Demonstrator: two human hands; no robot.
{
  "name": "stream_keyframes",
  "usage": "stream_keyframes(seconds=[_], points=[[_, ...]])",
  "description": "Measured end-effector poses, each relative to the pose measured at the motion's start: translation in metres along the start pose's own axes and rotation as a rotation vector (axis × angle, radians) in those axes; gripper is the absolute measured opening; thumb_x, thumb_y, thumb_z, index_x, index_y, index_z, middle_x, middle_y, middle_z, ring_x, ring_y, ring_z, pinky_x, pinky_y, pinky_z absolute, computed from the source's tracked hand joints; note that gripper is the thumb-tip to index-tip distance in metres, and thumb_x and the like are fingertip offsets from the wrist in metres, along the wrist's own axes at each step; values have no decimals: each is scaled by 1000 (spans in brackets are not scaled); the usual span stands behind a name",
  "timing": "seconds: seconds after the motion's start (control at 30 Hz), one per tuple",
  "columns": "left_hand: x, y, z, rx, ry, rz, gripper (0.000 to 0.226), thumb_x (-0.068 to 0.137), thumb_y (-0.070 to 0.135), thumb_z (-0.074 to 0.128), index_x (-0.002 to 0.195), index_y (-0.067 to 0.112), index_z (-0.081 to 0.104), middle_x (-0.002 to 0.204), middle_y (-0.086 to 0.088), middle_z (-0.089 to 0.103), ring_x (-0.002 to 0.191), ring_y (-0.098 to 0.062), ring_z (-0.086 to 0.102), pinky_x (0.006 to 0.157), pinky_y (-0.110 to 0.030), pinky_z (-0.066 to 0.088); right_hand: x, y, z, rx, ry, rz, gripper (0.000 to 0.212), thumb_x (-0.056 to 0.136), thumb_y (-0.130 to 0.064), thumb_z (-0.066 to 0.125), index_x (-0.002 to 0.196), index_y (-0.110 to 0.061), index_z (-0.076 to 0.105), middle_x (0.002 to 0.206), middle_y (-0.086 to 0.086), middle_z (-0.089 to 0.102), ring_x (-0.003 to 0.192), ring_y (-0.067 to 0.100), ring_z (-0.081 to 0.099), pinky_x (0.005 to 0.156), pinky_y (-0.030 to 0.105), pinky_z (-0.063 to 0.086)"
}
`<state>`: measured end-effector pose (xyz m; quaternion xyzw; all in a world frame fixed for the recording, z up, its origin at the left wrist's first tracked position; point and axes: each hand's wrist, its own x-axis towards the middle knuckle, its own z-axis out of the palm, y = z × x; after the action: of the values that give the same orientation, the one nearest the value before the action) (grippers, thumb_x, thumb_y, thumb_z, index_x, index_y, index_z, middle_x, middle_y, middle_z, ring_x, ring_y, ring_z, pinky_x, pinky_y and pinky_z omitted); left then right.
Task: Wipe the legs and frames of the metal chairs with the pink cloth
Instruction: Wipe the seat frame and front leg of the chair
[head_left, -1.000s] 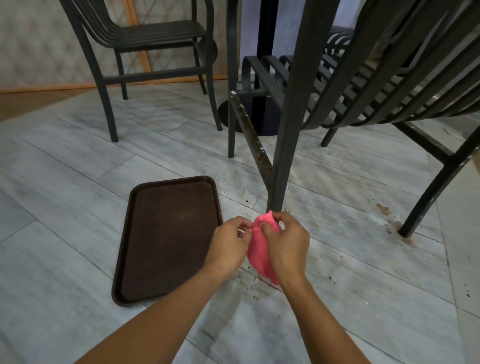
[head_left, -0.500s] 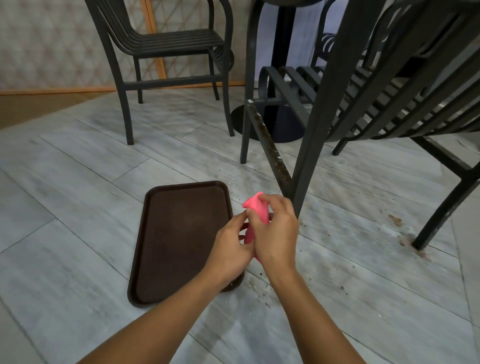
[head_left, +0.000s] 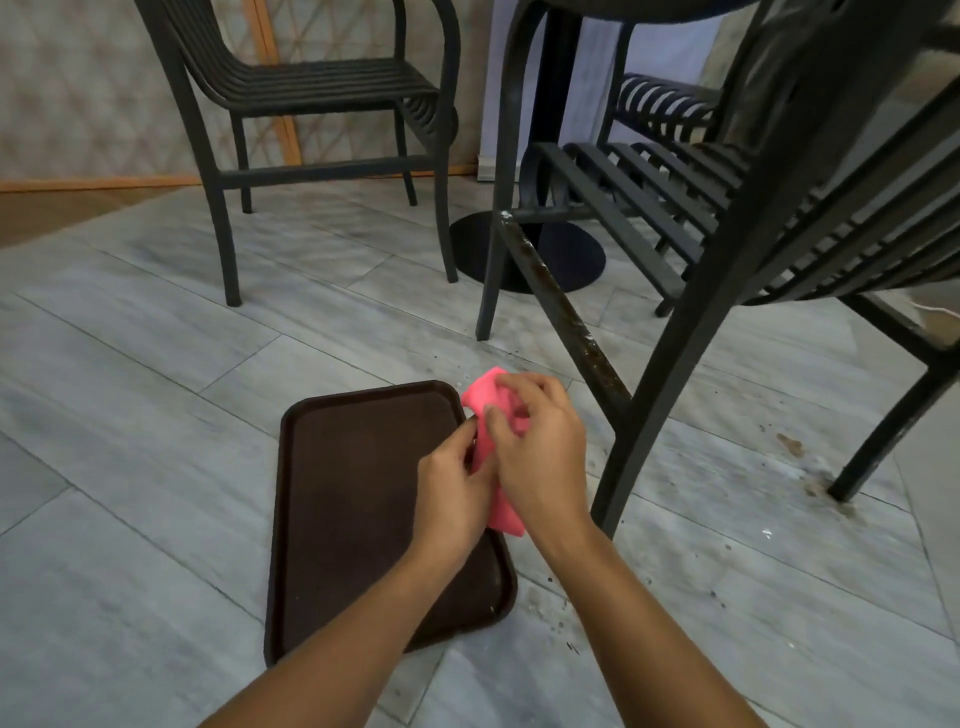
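The single head-worn wide-angle camera looks forward and steeply down from low to the pale grey tiled floor (head_left: 156, 415), with both forearms entering from the bottom edge. It sits close beside the dark metal slatted chair (head_left: 727, 249) filling the upper right, whose near legs loom large. A second dark metal chair (head_left: 322, 98) stands farther off at upper left, before the patterned wall (head_left: 78, 88).

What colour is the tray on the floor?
Dark brown. The tray lies flat on the pale grey floor, seen best in the head view.
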<state>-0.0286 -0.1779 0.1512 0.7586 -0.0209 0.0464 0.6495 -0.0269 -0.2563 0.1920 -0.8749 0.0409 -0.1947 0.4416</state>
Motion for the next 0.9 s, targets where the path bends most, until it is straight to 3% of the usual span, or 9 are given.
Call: stream_keyframes(seconds=[0.07,0.17,0.23,0.37,0.53,0.77,0.9], points=[[12,1,-7,-13,-9,-18,22,88,11,59,67,20,58,52,7,53,47,1,40,46,-16,34,9,-10,5,-63,9,-3,32,89,-16,58,121,-17,60,119,-5,53,110,11,50,96,30,44],[28,9,-20,-16,-31,-18,14,87,12,59,74,11,62,60,-8,59,52,-3,42,48,-18,36,23,-28,9,-166,29,-7,30,90,-17,56,120,-18,60,118,-6,55,112,10,44,88,18,36],[39,18,-28,8,-40,-10,13,87,13,59,75,13,62,60,-7,59,50,-1,41,47,-15,35,33,-40,10,-205,47,3,28,91,-18,55,118,-18,61,117,-7,56,112,10,44,84,17,33],[59,38,-43,3,-50,-9,21,86,12,60,69,24,58,56,5,53,47,1,43,46,-10,33,52,-59,7,-255,49,2,27,91,-18,53,116,-17,62,116,-4,57,108,12,45,83,22,38],[88,54,-53,41,-53,-1,12,87,18,62,76,21,59,71,-7,64,61,-11,54,52,-16,41,77,-70,-5,-353,56,2,27,92,-26,53,116,-19,61,120,-3,56,110,15,46,85,27,39],[135,44,-41,66,3,-7,11,88,25,60,95,17,63,78,2,65,71,-8,60,58,-16,46,117,-39,12,-379,100,19,33,89,-24,58,121,-19,59,126,-3,53,117,14,44,96,31,39],[169,39,-31,54,45,-38,9,87,26,62,91,18,63,79,-2,67,75,-15,63,67,-33,52,150,-22,27,-430,74,43,37,91,-27,57,127,-19,54,133,-1,49,124,15,40,101,33,39]])
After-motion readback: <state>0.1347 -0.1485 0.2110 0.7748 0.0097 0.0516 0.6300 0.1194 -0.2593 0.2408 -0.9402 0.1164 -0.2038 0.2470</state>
